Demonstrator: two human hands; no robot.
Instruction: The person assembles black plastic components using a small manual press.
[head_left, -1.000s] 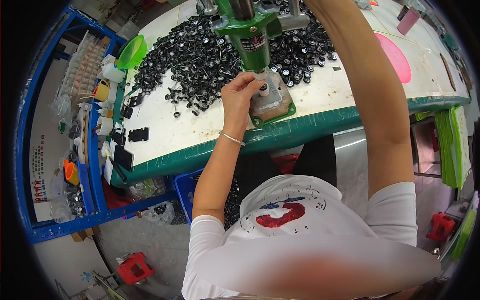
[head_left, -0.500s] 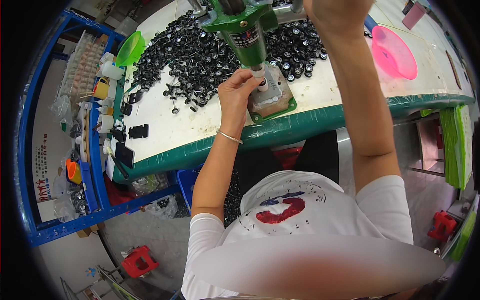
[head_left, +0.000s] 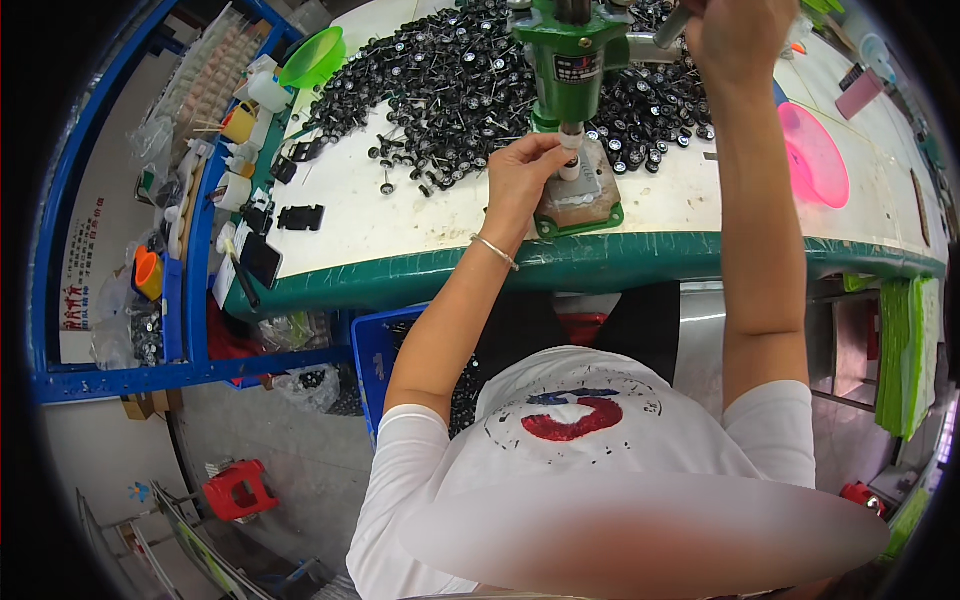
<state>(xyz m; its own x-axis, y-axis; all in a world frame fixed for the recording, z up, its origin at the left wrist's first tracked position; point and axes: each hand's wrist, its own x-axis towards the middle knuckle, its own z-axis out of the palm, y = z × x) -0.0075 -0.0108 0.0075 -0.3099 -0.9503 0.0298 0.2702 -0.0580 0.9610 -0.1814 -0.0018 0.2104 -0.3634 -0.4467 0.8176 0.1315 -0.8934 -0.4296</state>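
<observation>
A green hand press (head_left: 568,75) stands on the table with its white-tipped ram right above a white post (head_left: 570,173) on the base plate (head_left: 580,205). My left hand (head_left: 522,180) is closed in a pinch at the gap between ram and post, on what looks like a small black wheel (head_left: 571,162), mostly hidden by fingertips. Up at the right, my right hand (head_left: 742,42) is closed at the press's metal lever (head_left: 672,28); its fingers are partly cut off by the frame's top edge.
Behind the press spreads a large heap of small black wheels on pins (head_left: 450,90). A green bowl (head_left: 314,60) lies at the left and a pink bowl (head_left: 815,155) at the right. A blue rack (head_left: 200,290) borders the table's left side; a blue bin (head_left: 372,360) sits below.
The whole view has shifted, so the press and table appear further right and lower. My left hand still pinches at the post, and my right hand stays up at the lever.
</observation>
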